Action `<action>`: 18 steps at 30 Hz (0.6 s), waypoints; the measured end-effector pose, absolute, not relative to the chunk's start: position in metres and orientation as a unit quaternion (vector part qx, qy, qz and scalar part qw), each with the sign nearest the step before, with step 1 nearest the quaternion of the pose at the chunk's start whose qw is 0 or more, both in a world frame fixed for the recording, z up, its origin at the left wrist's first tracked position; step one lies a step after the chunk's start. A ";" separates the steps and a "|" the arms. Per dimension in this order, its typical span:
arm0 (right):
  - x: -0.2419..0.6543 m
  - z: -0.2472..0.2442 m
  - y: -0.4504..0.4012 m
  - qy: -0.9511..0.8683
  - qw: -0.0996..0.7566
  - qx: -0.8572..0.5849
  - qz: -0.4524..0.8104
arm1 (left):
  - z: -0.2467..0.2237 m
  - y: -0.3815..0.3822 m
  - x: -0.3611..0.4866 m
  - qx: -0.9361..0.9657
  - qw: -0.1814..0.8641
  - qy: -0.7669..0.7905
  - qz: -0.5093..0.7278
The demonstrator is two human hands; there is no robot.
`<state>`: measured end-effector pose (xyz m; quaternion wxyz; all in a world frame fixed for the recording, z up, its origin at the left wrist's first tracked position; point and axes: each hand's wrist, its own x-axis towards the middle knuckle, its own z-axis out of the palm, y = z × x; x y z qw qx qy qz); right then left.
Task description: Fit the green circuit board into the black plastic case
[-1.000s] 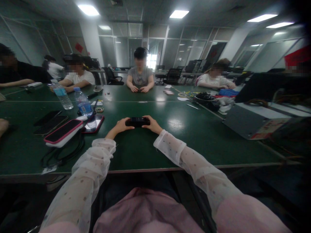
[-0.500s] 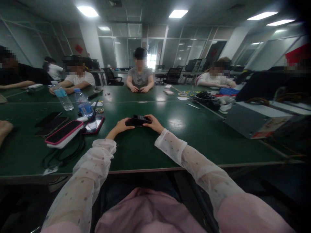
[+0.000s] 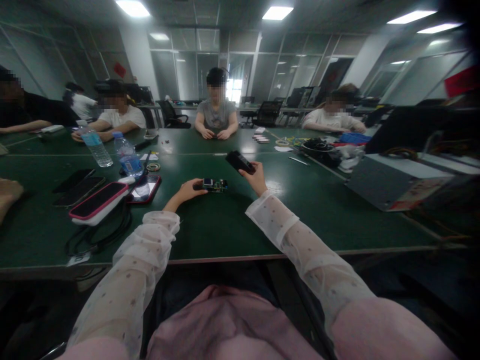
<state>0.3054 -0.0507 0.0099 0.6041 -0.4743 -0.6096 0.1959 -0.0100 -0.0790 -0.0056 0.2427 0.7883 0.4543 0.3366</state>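
My left hand (image 3: 190,192) grips the left end of a small device with an exposed green circuit board (image 3: 217,186), low over the green table (image 3: 225,230). A dark block with a small screen-like face sits at the board's left part. Up and to the right, my right hand (image 3: 257,177) is closed on a black cover (image 3: 240,162), which is tilted and apart from the board. The fingers of my left hand are partly hidden by the device.
At the left are a pink-edged phone (image 3: 99,201), a lit phone (image 3: 147,189), dark phones, cables and two water bottles (image 3: 126,155). A grey metal box (image 3: 397,182) stands at the right. Several people sit around the table; someone's hand (image 3: 9,195) rests at the far left.
The black cover has come away from the device and moved up and right with my right hand. The green board is now exposed; my left hand has hardly moved.
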 end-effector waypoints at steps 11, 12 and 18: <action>0.351 -0.017 -0.038 -0.583 0.495 -0.644 0.010 | -0.009 -0.077 -0.010 0.782 0.237 0.469 0.334; 0.351 -0.018 -0.038 -0.578 0.487 -0.655 0.008 | -0.010 -0.076 -0.010 0.783 0.236 0.469 0.334; 0.353 -0.017 -0.041 -0.545 0.447 -0.709 0.013 | -0.008 -0.077 -0.010 0.781 0.242 0.467 0.335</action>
